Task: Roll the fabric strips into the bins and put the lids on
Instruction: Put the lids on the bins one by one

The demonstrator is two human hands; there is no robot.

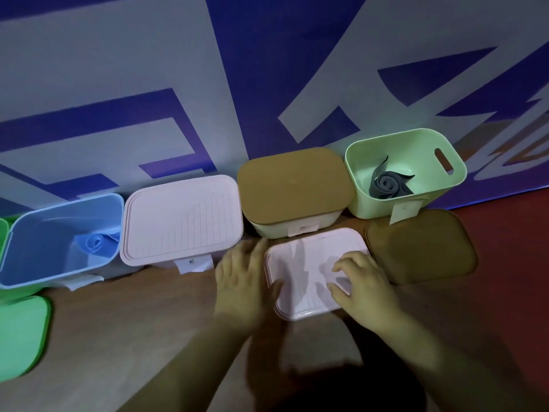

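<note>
- A blue-and-white printed wall backs a brown wooden worktop (133,322) that carries a row of plastic bins.
- A loose pale pink rectangular plastic lid (309,278) lies flat at the front, between both hands.
- The left hand (246,281) sits at the lid's left edge with its thumb on top; blur hides whether it grips.
- The right hand (362,281) rests spread-fingered on the lid, holding nothing.
- Two bins stand open: the blue plastic bin (35,254) with a rolled blue strip (96,243) far left, and the green plastic bin (371,203) with a rolled grey strip (386,184) back right.
- A brown lid (421,248) lies just before the green bin, so the pink lid probably travels left, the left hand's side.
</note>
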